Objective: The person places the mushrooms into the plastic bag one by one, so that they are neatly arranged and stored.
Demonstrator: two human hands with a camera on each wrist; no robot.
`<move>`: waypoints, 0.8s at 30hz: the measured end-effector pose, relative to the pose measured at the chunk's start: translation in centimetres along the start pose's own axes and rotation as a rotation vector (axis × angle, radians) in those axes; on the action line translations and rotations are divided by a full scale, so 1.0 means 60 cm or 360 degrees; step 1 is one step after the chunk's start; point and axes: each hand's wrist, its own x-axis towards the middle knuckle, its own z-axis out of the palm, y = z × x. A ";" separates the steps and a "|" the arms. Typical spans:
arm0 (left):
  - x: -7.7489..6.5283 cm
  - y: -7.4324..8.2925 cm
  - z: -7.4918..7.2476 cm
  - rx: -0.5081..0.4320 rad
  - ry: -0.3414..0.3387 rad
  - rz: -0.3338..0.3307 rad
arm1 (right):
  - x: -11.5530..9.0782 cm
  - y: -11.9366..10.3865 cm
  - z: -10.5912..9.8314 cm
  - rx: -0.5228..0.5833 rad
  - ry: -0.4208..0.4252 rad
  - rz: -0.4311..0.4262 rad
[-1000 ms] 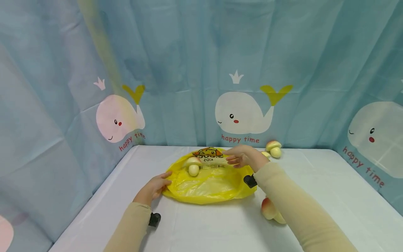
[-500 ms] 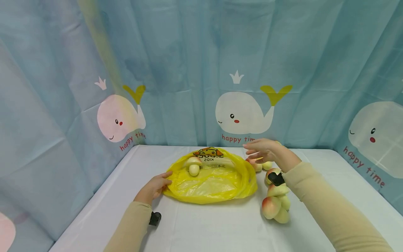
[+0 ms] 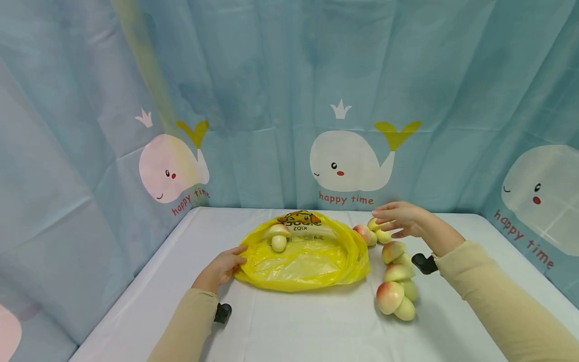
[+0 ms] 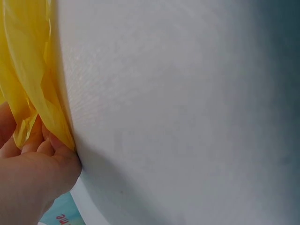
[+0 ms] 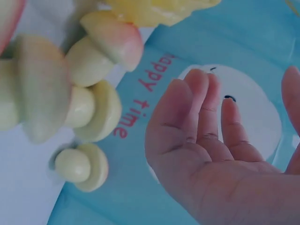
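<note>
Closest to me, right of the middle of the table point(image 3: 307, 332), there's a bunched row of toy mushrooms point(image 3: 399, 273) with red-tinged caps, running toward the far edge. My left hand point(image 3: 221, 268), over nearer the left edge, is pinching the side of a yellow plastic bag point(image 3: 289, 286). The bag lies mouth open around mid-table, with one cream mushroom point(image 3: 279, 238) inside, cap up. My right hand point(image 3: 403, 220) is loosely spread, nothing in it, beside some more mushrooms point(image 3: 372, 237) near the far edge. Past that edge hangs a blue whale-print curtain point(image 3: 267, 166).
</note>
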 end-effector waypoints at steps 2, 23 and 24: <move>-0.001 0.000 0.001 0.0000 0.0000 0.0002 | -0.003 0.008 -0.005 -0.0008 0.0015 -0.0020; 0.000 0.002 0.001 -0.0001 0.0028 -0.0006 | -0.008 0.083 -0.028 -0.0111 0.0142 -0.0256; 0.000 0.001 0.001 -0.0006 0.0029 -0.0005 | -0.007 0.087 -0.030 -0.0145 0.0132 -0.0259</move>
